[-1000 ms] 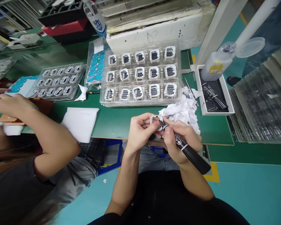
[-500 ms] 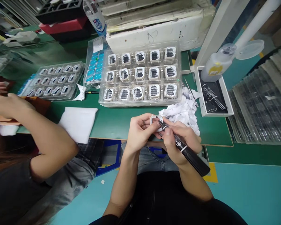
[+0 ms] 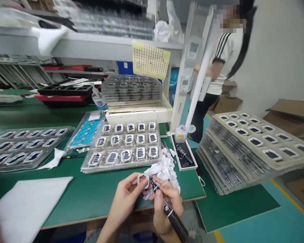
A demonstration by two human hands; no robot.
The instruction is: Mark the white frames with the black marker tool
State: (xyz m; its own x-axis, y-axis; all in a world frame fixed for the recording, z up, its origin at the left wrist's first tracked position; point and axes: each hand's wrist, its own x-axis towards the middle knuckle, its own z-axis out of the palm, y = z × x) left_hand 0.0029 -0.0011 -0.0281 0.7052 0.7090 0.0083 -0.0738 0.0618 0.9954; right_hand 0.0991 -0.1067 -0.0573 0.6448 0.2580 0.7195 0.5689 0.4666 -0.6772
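My left hand (image 3: pixel 126 194) pinches a small silver-white rounded-square frame (image 3: pixel 139 180) between thumb and fingers, above the front edge of the green table. In my right hand (image 3: pixel 167 199) is a black marker pen (image 3: pixel 173 219) with white bands, its tip pointing up and left at the frame. Whether the tip touches the frame, I cannot tell. Just behind my hands lies a heap of crumpled white paper (image 3: pixel 164 170). Beyond it sits a clear plastic tray (image 3: pixel 87 167) holding rows of similar white frames with dark centres (image 3: pixel 129 139).
At the right stands a tall stack of trays (image 3: pixel 218 168). A white box (image 3: pixel 194 163) holds a bottle (image 3: pixel 180 133) and dark pens. Further left are a blue-dotted pack (image 3: pixel 84 130), another tray (image 3: pixel 44 157) and a white cloth (image 3: pixel 27 199). Behind the post (image 3: pixel 183 101) stands a person (image 3: pixel 218 67).
My view has tilted up and turned right, bringing the shelf, the tray stack and a standing person into sight. Both hands keep the frame and marker close together.
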